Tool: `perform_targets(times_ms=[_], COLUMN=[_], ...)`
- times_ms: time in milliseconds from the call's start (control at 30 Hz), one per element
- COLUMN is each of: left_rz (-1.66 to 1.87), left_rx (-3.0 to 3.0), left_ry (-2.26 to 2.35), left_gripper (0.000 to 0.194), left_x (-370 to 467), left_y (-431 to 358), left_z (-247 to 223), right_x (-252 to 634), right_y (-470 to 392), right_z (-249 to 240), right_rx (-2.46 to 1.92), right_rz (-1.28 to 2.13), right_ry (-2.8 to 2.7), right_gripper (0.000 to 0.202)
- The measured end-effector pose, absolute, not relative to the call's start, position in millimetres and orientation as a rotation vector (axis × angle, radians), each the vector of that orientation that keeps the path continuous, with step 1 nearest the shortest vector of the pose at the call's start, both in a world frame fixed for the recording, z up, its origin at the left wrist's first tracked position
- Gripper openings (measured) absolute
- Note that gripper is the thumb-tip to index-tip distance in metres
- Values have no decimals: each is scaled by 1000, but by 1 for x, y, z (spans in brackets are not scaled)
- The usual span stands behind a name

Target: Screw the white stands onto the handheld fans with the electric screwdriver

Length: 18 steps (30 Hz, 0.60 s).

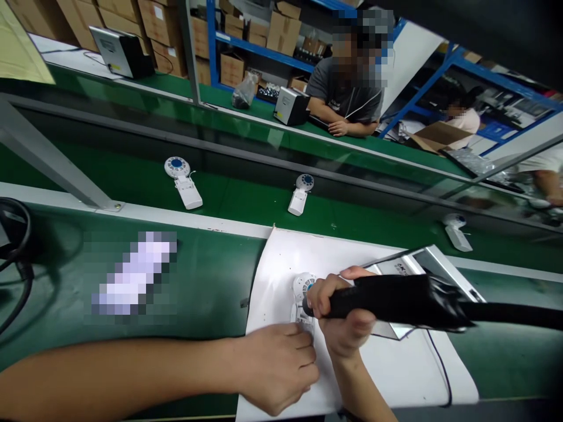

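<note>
My right hand [343, 319] is wrapped round a thick black corded tool [391, 302], its cable running off to the right. The tool's near end points left, over a white device with a round head [303, 285] on a white sheet [272, 293]. My left hand [278, 366] is closed at the lower part of that device, its fingertips hidden from me. Part of the device lies behind both hands. Beyond the right hand stands a silver box marked "6K" [435, 266], partly covered by the tool.
Similar white devices lie on the green belt behind: one at left [188, 192], one in the middle [298, 201], one at right [458, 234]. A blurred-out phone-like object [134, 275] lies on the green bench. A metal post [57, 152] rises at left. Across the line sits a person [343, 99].
</note>
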State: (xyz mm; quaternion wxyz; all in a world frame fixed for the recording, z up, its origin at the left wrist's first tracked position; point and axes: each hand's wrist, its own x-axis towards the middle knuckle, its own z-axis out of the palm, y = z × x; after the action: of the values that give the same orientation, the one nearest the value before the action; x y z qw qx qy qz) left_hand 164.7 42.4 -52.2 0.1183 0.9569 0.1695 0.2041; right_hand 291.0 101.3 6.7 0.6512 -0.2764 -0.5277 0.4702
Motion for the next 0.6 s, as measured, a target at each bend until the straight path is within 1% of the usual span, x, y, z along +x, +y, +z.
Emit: perform_targets(times_ms=[167,400,500,600], left_rz=[570,583,575,550], left_rx=[2778,2792,2796,2801], left_ry=[502,514,532,528], left_gripper=[17,19,17,15], left_x=[164,163,163,162], left_y=[43,40,39,39], left_z=[-53,-56,-54,-51], right_x=[289,287,288,305], right_y=[104,103,102,102], right_z=[-2,-20,-11,16], right_rx=[-619,-684,-667,-657], right_rz=[1127,1152,1140,937], right_ry=[-1249,-1245,-1254,-1218], right_gripper=[44,49,51,59])
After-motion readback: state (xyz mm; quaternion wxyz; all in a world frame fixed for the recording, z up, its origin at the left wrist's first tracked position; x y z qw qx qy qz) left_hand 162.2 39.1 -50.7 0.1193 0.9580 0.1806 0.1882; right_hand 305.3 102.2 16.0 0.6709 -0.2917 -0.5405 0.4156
